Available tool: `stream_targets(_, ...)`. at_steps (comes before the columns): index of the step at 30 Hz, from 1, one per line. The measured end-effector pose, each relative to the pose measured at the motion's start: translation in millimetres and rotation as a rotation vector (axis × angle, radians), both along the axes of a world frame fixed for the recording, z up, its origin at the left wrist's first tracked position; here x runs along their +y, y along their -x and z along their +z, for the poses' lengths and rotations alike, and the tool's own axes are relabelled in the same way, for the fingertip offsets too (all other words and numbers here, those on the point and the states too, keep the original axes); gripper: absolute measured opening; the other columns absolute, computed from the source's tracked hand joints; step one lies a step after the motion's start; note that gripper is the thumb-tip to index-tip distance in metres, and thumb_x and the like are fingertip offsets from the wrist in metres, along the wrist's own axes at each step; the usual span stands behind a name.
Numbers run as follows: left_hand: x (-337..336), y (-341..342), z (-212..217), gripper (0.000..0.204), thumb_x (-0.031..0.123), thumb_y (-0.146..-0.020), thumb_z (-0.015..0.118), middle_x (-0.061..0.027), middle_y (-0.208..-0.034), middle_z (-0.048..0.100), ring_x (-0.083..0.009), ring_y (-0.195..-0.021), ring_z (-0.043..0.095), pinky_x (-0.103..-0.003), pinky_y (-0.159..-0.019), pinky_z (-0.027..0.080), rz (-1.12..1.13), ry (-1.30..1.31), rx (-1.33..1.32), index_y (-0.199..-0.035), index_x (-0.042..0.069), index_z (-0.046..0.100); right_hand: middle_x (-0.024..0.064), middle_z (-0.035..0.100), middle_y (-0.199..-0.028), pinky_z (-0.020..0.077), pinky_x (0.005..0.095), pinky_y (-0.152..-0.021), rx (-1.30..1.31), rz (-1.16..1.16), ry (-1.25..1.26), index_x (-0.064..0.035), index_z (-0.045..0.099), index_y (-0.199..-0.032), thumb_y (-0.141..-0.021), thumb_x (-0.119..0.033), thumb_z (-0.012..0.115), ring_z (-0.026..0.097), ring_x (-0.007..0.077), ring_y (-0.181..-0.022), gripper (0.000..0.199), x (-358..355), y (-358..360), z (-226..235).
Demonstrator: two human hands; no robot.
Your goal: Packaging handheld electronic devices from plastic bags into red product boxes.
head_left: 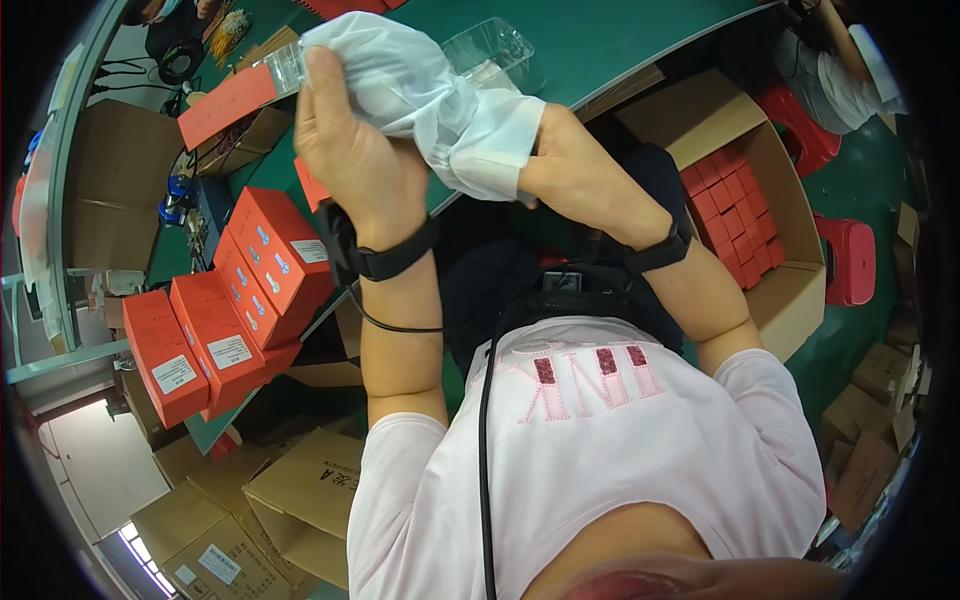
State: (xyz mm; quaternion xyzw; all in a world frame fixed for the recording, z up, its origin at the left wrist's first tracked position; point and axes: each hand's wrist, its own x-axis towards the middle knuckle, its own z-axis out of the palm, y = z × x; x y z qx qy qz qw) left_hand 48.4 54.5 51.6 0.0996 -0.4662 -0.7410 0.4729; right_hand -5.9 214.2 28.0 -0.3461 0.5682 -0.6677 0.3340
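Clasping a bulging, wrinkled white bag point(390, 85) is the left hand point(345, 140) (right hand point(548, 158) partly hidden, grip unclear).

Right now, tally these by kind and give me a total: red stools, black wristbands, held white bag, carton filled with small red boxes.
Red stools: 2
Black wristbands: 2
Held white bag: 1
Carton filled with small red boxes: 1
Total: 6
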Motion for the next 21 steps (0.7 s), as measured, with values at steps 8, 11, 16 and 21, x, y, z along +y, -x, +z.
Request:
stream_targets(8,-77.1,-14.7,-25.4,0.057,0.047,-0.11,0.04,-0.0168,-0.139,0.06,-0.0315,-0.129,0.057,-0.049,-0.112,0.044,-0.14,-0.286,0.044,-0.138,-0.001,0.052,0.0046,0.065,-0.082,0.0411,0.0214,-0.047,-0.223,0.08,-0.105,0.0038,0.064,-0.118,-0.097,-0.025,0.06,0.054,0.0074,-0.053,0.036,26.5,-5.5,9.9)
stream_targets(11,-23.7,-25.7,-22.3,0.069,0.059,-0.104,0.046,-0.0096,-0.146,0.055,-0.0278,-0.136,0.05,-0.05,-0.115,0.037,-0.442,-0.285,0.111,-0.147,0.006,0.047,0.0051,0.065,-0.084,0.0408,0.0211,-0.047,-0.241,0.116,-0.126,0.0029,0.064,-0.117,-0.098,-0.026,0.058,0.055,0.0077,-0.054,0.035,27.8,1.5,2.0)
stream_targets(16,4.1,-17.3,-22.0,0.048,0.035,-0.105,0.054,-0.0092,-0.14,0.059,-0.0258,-0.13,0.055,-0.047,-0.111,0.042,-0.267,-0.236,-0.116,-0.143,0.006,0.05,0.0049,0.064,-0.084,0.0397,0.0214,-0.046,-0.271,0.128,-0.147,0.0021,0.064,-0.117,-0.099,-0.026,0.057,0.054,0.0076,-0.054,0.034,27.9,-4.8,-5.1)
stream_targets(21,-79.5,-24.0,-43.4,0.04,0.025,-0.106,0.051,-0.0151,-0.139,0.061,-0.0322,-0.127,0.058,-0.051,-0.114,0.042,-0.719,-0.586,0.147,-0.137,0.0,0.055,0.005,0.063,-0.085,0.0398,0.022,-0.047,-0.264,0.132,-0.166,0.0016,0.063,-0.121,-0.099,-0.025,0.056,0.053,0.0077,-0.054,0.035,29.8,-13.9,-4.0)
